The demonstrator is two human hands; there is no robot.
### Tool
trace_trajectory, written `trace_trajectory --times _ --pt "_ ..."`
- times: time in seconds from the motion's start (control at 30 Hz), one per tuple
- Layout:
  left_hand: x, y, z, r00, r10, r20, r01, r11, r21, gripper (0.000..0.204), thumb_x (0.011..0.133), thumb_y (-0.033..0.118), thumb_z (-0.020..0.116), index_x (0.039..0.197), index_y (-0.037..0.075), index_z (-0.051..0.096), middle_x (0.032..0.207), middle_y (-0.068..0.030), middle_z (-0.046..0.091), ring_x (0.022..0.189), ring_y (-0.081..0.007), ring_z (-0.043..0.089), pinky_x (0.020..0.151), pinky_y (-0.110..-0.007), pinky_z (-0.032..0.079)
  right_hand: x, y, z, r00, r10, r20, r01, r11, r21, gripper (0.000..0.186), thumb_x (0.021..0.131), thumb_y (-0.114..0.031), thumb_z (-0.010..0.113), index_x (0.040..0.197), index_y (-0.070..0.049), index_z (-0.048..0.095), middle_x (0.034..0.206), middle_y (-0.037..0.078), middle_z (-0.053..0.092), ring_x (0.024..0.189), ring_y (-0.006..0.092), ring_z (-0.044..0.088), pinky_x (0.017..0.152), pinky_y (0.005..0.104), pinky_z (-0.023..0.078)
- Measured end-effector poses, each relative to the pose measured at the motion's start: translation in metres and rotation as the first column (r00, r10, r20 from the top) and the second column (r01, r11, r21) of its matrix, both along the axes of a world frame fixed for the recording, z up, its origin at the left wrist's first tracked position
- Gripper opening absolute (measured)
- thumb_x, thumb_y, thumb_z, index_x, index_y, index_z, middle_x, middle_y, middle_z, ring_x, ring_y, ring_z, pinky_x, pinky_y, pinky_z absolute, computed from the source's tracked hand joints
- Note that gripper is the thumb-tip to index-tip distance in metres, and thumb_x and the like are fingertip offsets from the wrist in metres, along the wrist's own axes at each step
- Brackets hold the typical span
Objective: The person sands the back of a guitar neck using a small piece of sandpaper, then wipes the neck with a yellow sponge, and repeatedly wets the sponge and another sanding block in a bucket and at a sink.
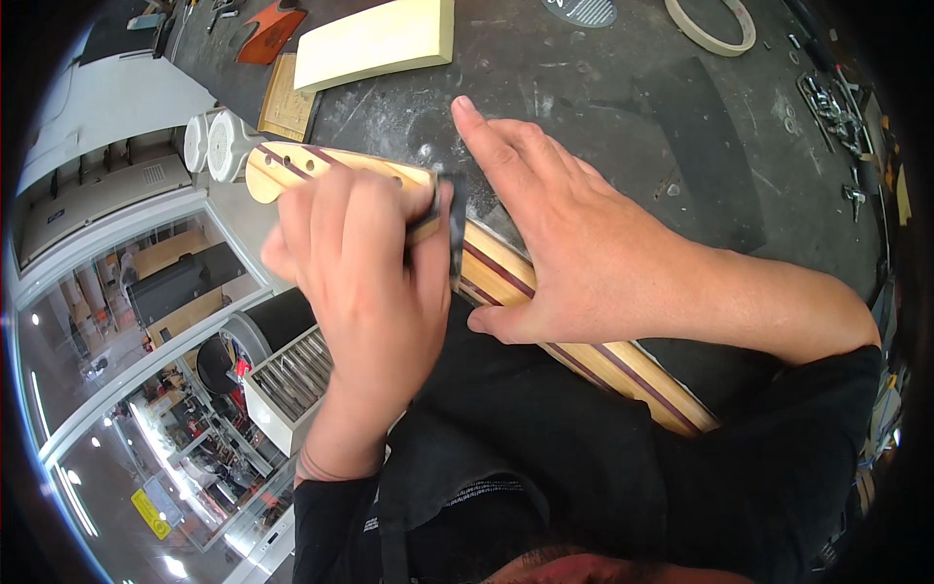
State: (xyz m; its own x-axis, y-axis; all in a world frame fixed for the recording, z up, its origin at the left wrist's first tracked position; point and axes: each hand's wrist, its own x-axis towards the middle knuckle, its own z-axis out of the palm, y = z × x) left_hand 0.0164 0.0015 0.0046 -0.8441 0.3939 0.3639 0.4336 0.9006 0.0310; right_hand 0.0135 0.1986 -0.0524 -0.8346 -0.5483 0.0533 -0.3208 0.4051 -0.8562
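A long striped wooden neck (501,271), light with dark brown bands, runs slantwise across the bench edge in front of me. Its wide head with several round holes (292,159) points to the far left. My left hand (355,253) is closed over it near the head, gripping a sanding block wrapped in a dark sheet (456,234); motion blurs this hand slightly. Across the middle of the neck lies my right hand (574,229), fingers stretched away from me and thumb on the near side, holding nothing else. Its palm hides part of the wood.
On the dark, dusty bench (603,92) lie a cream block (379,41), an orange tool (268,34) and a tape roll (725,39). Metal hardware (827,107) sits at the right. White round objects (231,146) stand beyond the head. A glazed partition (146,321) fills the left.
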Motion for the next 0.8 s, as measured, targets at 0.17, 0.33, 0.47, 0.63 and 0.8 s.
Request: trace_trajectory --times 0.17,0.33,0.47,0.63,0.8 --pt "0.018 -0.016 -0.007 1.000 -0.009 -0.006 0.010 0.991 0.135 0.025 0.082 0.005 0.089 0.094 0.011 0.068 0.094 -0.0043 0.065 0.094 -0.0274 0.059 0.088 -0.040 0.035 -0.002 -0.003 0.001 1.000 0.016 0.017 -0.016 0.999 0.027 0.136 0.077 -0.033 0.092 0.174 -0.001 0.003 0.162 0.028 0.033 0.150 0.0495 0.041 0.126 0.0538 0.037" --pt "0.010 -0.013 -0.007 0.999 -0.034 -0.037 0.039 0.991 0.126 0.026 0.083 0.003 0.089 0.097 0.010 0.069 0.093 -0.0056 0.066 0.093 -0.0271 0.059 0.087 -0.039 0.037 -0.003 0.000 0.004 0.999 0.025 0.020 -0.025 0.999 0.024 0.137 0.077 -0.032 0.093 0.174 -0.002 0.002 0.164 0.028 0.033 0.150 0.0493 0.041 0.126 0.0542 0.037" --pt "0.029 -0.027 -0.010 0.999 -0.021 0.047 0.011 0.978 0.208 0.027 0.083 0.002 0.090 0.096 0.010 0.068 0.093 -0.0052 0.066 0.093 -0.0260 0.059 0.088 -0.039 0.037 -0.004 -0.002 0.002 1.000 0.023 0.008 -0.023 0.999 0.033 0.137 0.076 -0.031 0.094 0.174 -0.003 0.002 0.164 0.028 0.032 0.151 0.0492 0.041 0.125 0.0549 0.037" --pt "0.009 -0.013 -0.007 0.999 -0.026 -0.048 0.031 0.993 0.114 0.025 0.082 0.002 0.090 0.092 0.010 0.068 0.093 -0.0045 0.065 0.093 -0.0258 0.058 0.088 -0.039 0.038 -0.005 -0.002 0.007 0.999 0.036 0.036 -0.037 0.999 0.031 0.138 0.075 -0.031 0.094 0.174 -0.003 0.003 0.164 0.028 0.032 0.151 0.0498 0.040 0.126 0.0553 0.037" --pt "0.029 -0.025 -0.010 0.999 -0.011 0.033 0.004 0.979 0.203 0.025 0.082 0.003 0.090 0.093 0.009 0.068 0.089 -0.0049 0.064 0.092 -0.0272 0.057 0.089 -0.039 0.038 -0.005 -0.005 0.004 0.999 0.040 0.019 -0.041 0.998 0.037 0.138 0.074 -0.030 0.095 0.174 -0.003 0.005 0.165 0.029 0.032 0.151 0.0500 0.040 0.126 0.0554 0.037"
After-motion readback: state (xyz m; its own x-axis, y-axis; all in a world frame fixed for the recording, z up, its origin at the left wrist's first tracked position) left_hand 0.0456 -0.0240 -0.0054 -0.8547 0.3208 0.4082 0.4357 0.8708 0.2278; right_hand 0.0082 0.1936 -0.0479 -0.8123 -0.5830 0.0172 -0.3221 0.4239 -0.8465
